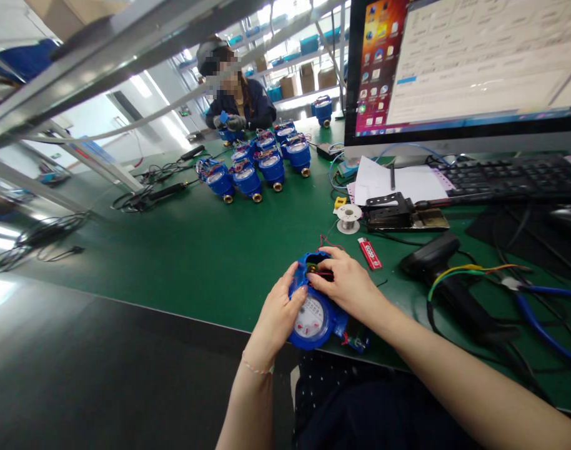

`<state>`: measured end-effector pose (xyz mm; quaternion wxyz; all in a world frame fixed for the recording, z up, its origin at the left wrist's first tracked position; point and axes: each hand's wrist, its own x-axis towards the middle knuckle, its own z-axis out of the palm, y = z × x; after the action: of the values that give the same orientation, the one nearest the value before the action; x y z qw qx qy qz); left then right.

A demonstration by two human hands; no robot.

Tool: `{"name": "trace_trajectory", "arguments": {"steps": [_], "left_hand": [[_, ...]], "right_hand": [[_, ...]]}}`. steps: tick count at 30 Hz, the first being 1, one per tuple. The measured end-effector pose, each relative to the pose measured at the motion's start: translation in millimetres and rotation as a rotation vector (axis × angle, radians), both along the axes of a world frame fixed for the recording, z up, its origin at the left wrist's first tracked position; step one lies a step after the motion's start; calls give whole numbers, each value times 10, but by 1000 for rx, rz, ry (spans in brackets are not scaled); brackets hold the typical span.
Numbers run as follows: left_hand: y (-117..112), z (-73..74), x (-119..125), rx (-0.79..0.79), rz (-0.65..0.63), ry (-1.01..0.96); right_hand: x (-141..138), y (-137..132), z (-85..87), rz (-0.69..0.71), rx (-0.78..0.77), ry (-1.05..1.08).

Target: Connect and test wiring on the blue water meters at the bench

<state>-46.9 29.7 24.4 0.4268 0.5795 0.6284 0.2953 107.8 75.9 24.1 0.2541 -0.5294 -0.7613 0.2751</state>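
Note:
A blue water meter with a white dial lies at the front edge of the green bench. My left hand is closed round its left side, with the thumb beside the dial. My right hand reaches into the open compartment at the far end of the meter. Its fingers are pinched together there among red and dark wires and a small greenish part; what exactly they grip is hidden. A small circuit board with red wires lies by the meter's right side, near my right forearm.
Several blue meters stand farther back, where a gloved co-worker handles another. To the right are a solder spool, a red packet, a soldering iron stand, a barcode scanner, blue-handled pliers and a monitor.

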Motion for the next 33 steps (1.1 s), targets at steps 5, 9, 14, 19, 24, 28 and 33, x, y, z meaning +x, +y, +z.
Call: {"name": "trace_trajectory", "arguments": {"steps": [5, 9, 14, 19, 24, 28, 33], "left_hand": [[-11, -22, -5, 17, -12, 29], [-18, -31, 13, 38, -21, 53], [-19, -13, 45, 48, -20, 94], [-35, 7, 53, 48, -38, 118], [-41, 40, 66, 44, -36, 130], [-36, 47, 77, 22, -22, 126], [-34, 28, 53, 40, -35, 120]], "right_hand": [[-38, 90, 77, 43, -24, -74], [7, 133, 133, 112, 24, -157], [82, 175, 130, 228, 23, -144], [77, 179, 45, 137, 92, -176], [18, 121, -8, 86, 216, -131], [5, 97, -45, 6, 115, -75], [65, 160, -97, 171, 364, -3]]}}
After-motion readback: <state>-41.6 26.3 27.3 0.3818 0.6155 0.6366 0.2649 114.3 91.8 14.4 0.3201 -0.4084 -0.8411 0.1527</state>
